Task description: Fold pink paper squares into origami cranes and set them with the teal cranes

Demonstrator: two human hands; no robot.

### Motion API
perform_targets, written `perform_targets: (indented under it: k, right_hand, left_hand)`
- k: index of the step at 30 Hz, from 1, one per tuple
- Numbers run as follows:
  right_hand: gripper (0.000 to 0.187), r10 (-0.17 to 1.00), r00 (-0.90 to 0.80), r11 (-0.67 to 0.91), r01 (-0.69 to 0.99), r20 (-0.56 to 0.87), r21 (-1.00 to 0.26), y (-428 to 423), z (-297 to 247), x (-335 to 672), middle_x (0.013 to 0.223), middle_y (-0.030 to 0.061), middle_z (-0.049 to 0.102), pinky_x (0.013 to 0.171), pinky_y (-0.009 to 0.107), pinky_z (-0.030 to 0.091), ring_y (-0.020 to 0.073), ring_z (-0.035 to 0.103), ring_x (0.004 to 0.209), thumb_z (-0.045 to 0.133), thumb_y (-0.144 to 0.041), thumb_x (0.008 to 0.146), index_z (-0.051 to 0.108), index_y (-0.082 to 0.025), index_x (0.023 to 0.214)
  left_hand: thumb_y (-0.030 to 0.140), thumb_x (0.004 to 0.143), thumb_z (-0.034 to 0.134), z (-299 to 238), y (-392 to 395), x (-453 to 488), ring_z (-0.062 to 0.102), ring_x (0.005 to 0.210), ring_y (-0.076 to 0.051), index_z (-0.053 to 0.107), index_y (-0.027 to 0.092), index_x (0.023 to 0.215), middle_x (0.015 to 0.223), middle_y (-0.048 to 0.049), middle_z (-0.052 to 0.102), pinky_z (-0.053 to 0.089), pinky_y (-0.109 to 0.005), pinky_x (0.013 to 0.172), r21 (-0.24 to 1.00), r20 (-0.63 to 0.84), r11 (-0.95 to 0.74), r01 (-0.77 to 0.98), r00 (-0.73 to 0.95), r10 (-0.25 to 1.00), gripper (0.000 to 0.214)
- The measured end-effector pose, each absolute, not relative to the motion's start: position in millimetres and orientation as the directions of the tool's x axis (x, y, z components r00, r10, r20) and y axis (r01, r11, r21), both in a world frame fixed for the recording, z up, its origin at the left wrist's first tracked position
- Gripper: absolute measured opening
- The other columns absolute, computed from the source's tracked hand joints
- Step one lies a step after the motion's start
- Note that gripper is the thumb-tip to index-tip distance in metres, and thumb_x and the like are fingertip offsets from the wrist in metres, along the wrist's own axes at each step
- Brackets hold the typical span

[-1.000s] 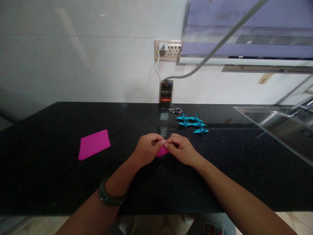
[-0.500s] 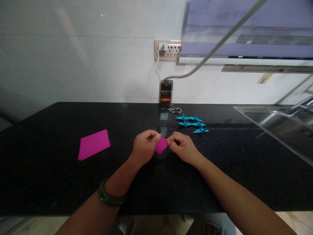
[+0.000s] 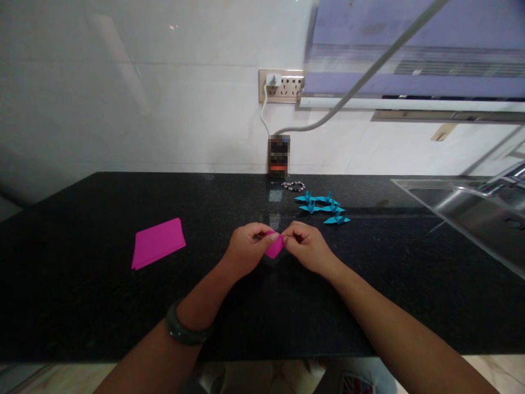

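A small folded piece of pink paper (image 3: 274, 249) is held just above the black counter, between my two hands. My left hand (image 3: 251, 249) pinches its left side, the thumb lying across the upper face. At the right corner, my right hand (image 3: 307, 246) grips the paper between thumb and curled fingers. Part of the paper is hidden behind the fingers. Off to the left lies a stack of pink paper sheets (image 3: 159, 243). Several blue paper cranes (image 3: 324, 205) stand behind my right hand.
The black stone counter (image 3: 102, 312) runs along a white wall. A bead bracelet (image 3: 293, 186) lies near a phone-like object (image 3: 279, 156), blurred out, leaning at the wall under a socket panel (image 3: 281, 86). On the right is a steel sink (image 3: 484, 219) with a faucet (image 3: 506, 178).
My left hand has shifted slightly to the right, closer to my right hand. Less of the pink paper shows between them. The stack and the cranes have stayed put.
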State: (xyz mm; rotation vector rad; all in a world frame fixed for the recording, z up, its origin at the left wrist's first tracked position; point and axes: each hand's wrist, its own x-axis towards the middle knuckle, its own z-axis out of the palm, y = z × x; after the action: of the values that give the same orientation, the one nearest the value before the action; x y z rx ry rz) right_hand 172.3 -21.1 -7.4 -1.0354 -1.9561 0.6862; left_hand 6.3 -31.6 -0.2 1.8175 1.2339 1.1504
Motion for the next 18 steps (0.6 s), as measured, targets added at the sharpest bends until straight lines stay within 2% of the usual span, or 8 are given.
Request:
perform_targets:
  k: [3, 6, 10, 18]
  right_hand:
    - [0.013, 0.842, -0.355, 0.531, 0.412, 0.406, -0.741, -22.1, -10.1, 171.0, 0.063, -0.0001, 0.049, 0.053, 0.021, 0.035, 0.0094, 0.045, 0.057, 0.049, -0.019, 0.075, 0.060, -0.016, 0.069]
    - [0.010, 0.848, -0.297, 0.529, 0.423, 0.439, -0.736, -22.6, -11.7, 170.1, 0.062, -0.0016, 0.044, 0.049, 0.021, 0.032, 0.0088, 0.040, 0.054, 0.052, -0.023, 0.075, 0.060, -0.017, 0.080]
    - [0.008, 0.830, -0.314, 0.557, 0.430, 0.461, -0.711, -22.1, -10.1, 170.6, 0.063, -0.0013, 0.044, 0.050, 0.021, 0.032, 0.0090, 0.040, 0.056, 0.054, -0.024, 0.075, 0.058, -0.018, 0.074]
    - [0.012, 0.877, -0.366, 0.451, 0.398, 0.312, -0.799, -18.9, -16.1, 171.1, 0.058, -0.0032, 0.043, 0.045, 0.019, 0.030, 0.0075, 0.037, 0.051, 0.057, -0.029, 0.073, 0.053, -0.017, 0.072]
  left_hand:
    - [0.028, 0.072, 0.056, 1.3, -31.6, 5.7, 0.055, 0.057, -0.011, 0.065, 0.014, 0.069, 0.063, -0.0028, 0.063, 0.042, -0.020, 0.052, 0.837, 0.327, -0.350, 0.421, 0.127, 0.936, 0.017]
    - [0.027, 0.072, 0.055, 2.2, -31.8, 4.7, 0.054, 0.055, -0.011, 0.065, 0.014, 0.069, 0.062, -0.0026, 0.062, 0.040, -0.020, 0.050, 0.802, 0.352, -0.353, 0.482, 0.097, 0.931, 0.017]
    - [0.027, 0.074, 0.053, 0.6, -31.5, 3.2, 0.054, 0.061, -0.012, 0.066, 0.015, 0.069, 0.065, -0.0033, 0.062, 0.040, -0.022, 0.054, 0.712, 0.420, -0.416, 0.566, 0.132, 0.898, 0.018]
    - [0.024, 0.076, 0.050, 1.3, -32.4, 3.0, 0.054, 0.061, -0.012, 0.065, 0.016, 0.069, 0.064, -0.0023, 0.060, 0.039, -0.022, 0.057, 0.630, 0.442, -0.481, 0.610, 0.227, 0.868, 0.018]
